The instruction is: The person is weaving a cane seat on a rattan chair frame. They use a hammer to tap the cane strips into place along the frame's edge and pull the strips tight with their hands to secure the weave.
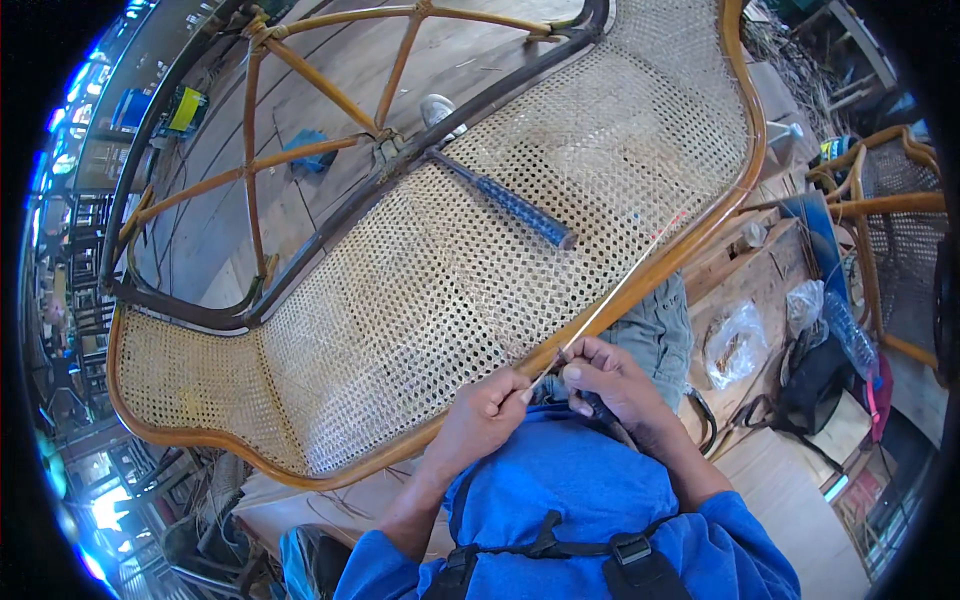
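Note:
A long pale cane strip (628,275) runs between my hands and up over the woven cane panel (400,290). My left hand (485,415) is closed, pinching the strip's near end between thumb and fingers. Close beside it, my right hand (615,380) is closed around the same strip with thumb and forefinger. Something dark and slim (605,412) shows under the right palm; its kind is hidden. Both hands are at the near edge of the panel's brown rattan frame (645,290). A tapered tool with a blue patterned handle (520,212) lies on the weave.
Dark curved framing with rattan struts (300,85) rises at the far left. Clear plastic bags (735,345) and a plastic bottle (850,335) lie on the boards at right. Another rattan piece (900,205) stands beyond them. A blue item (312,150) rests on the floor.

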`<state>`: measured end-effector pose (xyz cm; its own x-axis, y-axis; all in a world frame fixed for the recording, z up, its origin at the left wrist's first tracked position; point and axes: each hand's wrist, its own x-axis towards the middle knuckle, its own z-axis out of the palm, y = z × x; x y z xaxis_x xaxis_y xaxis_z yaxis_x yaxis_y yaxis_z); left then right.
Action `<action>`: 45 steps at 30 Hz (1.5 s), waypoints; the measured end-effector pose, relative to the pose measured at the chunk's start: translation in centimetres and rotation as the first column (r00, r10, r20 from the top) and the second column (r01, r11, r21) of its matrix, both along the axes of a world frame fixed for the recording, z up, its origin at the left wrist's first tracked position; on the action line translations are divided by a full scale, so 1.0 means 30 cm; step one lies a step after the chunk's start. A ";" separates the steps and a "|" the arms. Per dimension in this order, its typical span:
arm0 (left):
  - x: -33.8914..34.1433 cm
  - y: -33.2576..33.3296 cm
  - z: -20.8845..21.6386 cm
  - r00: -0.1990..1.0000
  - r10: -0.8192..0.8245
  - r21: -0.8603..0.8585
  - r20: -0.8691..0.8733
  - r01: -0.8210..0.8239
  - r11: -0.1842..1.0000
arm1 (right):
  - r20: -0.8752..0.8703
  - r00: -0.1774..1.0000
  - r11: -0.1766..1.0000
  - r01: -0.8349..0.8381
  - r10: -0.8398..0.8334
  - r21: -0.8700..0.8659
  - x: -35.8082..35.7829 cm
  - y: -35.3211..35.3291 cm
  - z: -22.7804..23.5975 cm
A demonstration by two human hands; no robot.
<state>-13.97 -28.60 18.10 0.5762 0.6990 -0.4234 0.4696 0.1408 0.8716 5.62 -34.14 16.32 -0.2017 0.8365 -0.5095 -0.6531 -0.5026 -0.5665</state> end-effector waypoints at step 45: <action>-0.377 -0.054 0.170 0.989 -0.049 -0.050 -0.141 0.043 0.998 | 0.153 0.980 0.992 0.129 -0.129 0.005 0.148 -0.016 -0.004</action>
